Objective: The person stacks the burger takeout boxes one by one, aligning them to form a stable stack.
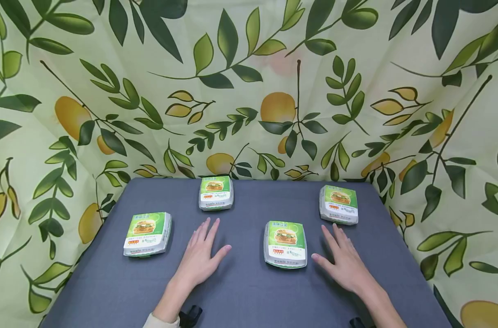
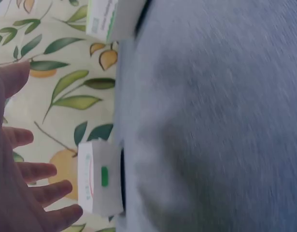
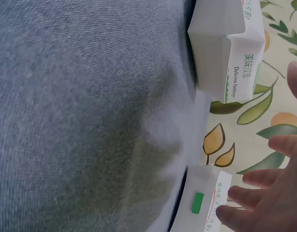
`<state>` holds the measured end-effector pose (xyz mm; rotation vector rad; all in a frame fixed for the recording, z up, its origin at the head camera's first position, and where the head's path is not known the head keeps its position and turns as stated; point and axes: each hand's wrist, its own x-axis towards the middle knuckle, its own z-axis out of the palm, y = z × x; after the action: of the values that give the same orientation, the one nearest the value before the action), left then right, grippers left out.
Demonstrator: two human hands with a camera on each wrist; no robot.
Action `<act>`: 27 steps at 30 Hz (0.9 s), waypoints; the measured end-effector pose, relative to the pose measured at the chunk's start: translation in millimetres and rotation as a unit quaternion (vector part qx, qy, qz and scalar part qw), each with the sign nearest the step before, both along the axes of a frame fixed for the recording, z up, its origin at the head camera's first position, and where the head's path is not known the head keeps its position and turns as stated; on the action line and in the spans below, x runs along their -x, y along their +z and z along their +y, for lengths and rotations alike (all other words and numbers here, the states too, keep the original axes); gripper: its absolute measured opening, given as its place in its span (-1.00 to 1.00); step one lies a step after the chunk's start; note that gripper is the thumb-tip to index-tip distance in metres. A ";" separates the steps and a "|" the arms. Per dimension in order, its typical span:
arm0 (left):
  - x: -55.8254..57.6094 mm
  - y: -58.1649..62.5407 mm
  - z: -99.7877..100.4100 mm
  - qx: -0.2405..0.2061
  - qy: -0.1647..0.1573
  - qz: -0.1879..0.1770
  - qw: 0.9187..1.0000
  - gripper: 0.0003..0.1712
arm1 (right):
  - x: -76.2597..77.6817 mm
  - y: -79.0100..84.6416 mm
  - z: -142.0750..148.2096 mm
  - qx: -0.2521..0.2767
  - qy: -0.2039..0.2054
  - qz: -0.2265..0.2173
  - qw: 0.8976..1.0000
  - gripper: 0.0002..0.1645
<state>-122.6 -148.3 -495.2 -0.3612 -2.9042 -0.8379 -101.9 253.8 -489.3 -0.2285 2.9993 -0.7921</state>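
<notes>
The white-and-green cardboard burger box with a burger picture on its lid (image 1: pixel 285 244) stands on the blue-grey cloth-covered table (image 1: pixel 241 296), between the two bare hands and just beside the right thumb. The right hand (image 1: pixel 343 262) and the left hand (image 1: pixel 200 259) hold nothing; their fingers are extended and slightly apart, thumbs spread. For a good grasp, the palms probably do best to come low against opposite side walls, with light, even pressure (thin card likely dents), the lid kept level. Farther out stand three like boxes: the far-right box (image 1: pixel 338 205) beyond the right fingertips, the back box (image 1: pixel 216 193) beyond the left ones, and the left-hand box (image 1: pixel 147 234) apart to the left. The boxes' contents and undersides are hidden, and the smallest lid print is illegible. The right wrist view cuts the far-right box at its lower edge; the left wrist view crops the left palm.
</notes>
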 end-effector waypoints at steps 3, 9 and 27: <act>2.6 1.4 8.7 -0.048 -0.007 -0.029 0.998 -0.05 | 1.8 -0.9 -0.1 0.044 -0.005 -0.017 0.999 0.02; 6.3 1.2 28.0 -0.129 -0.033 -0.081 0.988 -0.05 | 5.3 -4.3 -4.3 0.109 -0.007 -0.035 0.993 -0.03; 18.9 -14.0 65.9 -0.284 -0.091 -0.145 0.943 -0.18 | 14.6 -15.5 -20.8 0.219 0.006 -0.061 0.974 -0.08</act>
<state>-141.5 -82.4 -509.1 -0.4800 -2.7137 -1.8316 -116.5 233.0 -504.9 -0.1973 2.6707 -1.4041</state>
